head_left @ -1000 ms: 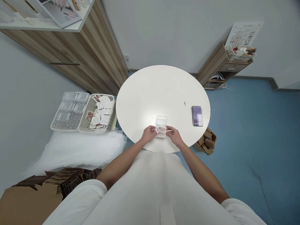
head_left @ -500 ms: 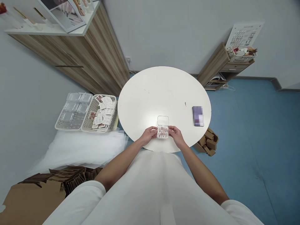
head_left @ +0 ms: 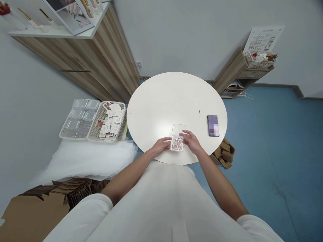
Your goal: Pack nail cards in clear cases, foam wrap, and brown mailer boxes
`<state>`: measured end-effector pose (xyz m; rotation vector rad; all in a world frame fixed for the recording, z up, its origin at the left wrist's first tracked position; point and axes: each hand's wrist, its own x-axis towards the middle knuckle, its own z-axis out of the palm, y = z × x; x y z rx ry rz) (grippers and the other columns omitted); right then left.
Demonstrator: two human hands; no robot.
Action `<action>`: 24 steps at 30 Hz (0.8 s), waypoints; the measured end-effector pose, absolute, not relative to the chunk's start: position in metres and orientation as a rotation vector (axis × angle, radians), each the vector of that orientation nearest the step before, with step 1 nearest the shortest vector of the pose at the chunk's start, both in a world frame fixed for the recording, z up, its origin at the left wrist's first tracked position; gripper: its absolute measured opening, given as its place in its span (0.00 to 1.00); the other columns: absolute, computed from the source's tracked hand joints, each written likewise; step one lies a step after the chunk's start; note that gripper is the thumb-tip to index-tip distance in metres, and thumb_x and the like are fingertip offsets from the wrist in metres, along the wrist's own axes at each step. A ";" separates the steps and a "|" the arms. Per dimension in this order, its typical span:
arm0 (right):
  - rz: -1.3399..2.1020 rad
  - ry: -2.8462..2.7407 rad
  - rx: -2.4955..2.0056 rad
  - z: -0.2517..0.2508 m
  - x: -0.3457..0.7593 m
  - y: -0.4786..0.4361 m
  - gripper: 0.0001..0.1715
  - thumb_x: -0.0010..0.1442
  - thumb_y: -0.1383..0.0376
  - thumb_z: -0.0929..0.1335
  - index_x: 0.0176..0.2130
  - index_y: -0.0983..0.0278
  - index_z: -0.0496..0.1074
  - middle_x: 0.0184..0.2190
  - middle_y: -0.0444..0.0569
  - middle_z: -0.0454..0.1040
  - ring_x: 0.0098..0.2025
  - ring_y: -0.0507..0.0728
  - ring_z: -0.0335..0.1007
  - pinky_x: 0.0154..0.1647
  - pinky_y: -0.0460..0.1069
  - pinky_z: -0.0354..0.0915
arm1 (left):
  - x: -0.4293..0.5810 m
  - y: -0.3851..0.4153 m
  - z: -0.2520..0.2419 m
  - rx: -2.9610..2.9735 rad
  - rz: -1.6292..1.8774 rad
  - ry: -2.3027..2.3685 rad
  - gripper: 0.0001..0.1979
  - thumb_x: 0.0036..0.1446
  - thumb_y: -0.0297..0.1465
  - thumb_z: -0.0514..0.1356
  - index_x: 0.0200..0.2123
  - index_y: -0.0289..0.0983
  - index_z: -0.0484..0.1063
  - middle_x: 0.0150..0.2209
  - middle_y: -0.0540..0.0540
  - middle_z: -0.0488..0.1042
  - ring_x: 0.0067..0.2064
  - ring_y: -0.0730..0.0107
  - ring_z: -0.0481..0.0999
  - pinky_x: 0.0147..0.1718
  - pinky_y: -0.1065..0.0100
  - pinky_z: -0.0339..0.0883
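A clear plastic box [head_left: 177, 144] stands with its lid up near the front edge of the round white table. Inside lie rows of small pinkish pieces that look like press-on nails. My left hand [head_left: 161, 147] grips the box by its left side, fingers closed on the edge. At the right, my right hand [head_left: 192, 142] has its fingers apart, with the fingertips by the lower right edge of the transparent lid [head_left: 179, 129]. Whether they touch the lid I cannot tell.
On the round table [head_left: 161, 87] a purple pack [head_left: 213, 125] lies at the right. To the left are a basket of small printed cards [head_left: 112, 122] and a basket of clear boxes [head_left: 82, 117]. Folded cardboard [head_left: 37, 215] and a bin of cardboard pieces [head_left: 224, 153] flank the table.
The box has turned slightly and shifted a little right and nearer me. My right hand has left the box's side and moved up toward the lid; my left hand still holds the box.
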<state>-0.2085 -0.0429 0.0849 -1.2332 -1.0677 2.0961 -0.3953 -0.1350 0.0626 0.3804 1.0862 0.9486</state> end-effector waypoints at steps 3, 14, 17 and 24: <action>2.127 -1.057 -1.203 0.086 -0.206 -0.041 0.22 0.46 0.58 0.70 0.43 0.56 0.66 0.46 0.49 0.71 0.39 0.54 0.70 0.41 0.52 0.65 | -0.395 -0.134 0.062 0.374 0.940 1.086 0.22 0.46 0.37 0.64 0.44 0.33 0.69 0.37 0.41 0.74 0.36 0.70 0.74 0.42 0.63 0.64; 2.181 -1.013 -1.098 0.101 -0.199 -0.044 0.15 0.49 0.54 0.67 0.35 0.61 0.71 0.47 0.50 0.70 0.46 0.58 0.67 0.43 0.54 0.65 | -0.383 -0.129 0.069 0.301 1.036 1.046 0.18 0.47 0.38 0.62 0.41 0.34 0.72 0.37 0.42 0.74 0.34 0.74 0.72 0.37 0.69 0.64; 2.176 -0.961 -1.082 0.102 -0.198 -0.051 0.20 0.50 0.52 0.66 0.41 0.59 0.69 0.49 0.49 0.68 0.47 0.58 0.66 0.43 0.54 0.66 | -0.377 -0.128 0.070 0.285 1.070 1.059 0.17 0.47 0.38 0.62 0.40 0.35 0.73 0.35 0.43 0.74 0.34 0.74 0.72 0.36 0.70 0.64; 2.200 -0.970 -1.255 0.098 -0.189 -0.071 0.26 0.49 0.55 0.68 0.48 0.55 0.63 0.42 0.48 0.71 0.40 0.56 0.71 0.41 0.55 0.68 | -0.369 -0.124 0.071 0.276 1.148 1.088 0.18 0.46 0.39 0.63 0.39 0.34 0.73 0.36 0.42 0.74 0.34 0.73 0.71 0.35 0.69 0.64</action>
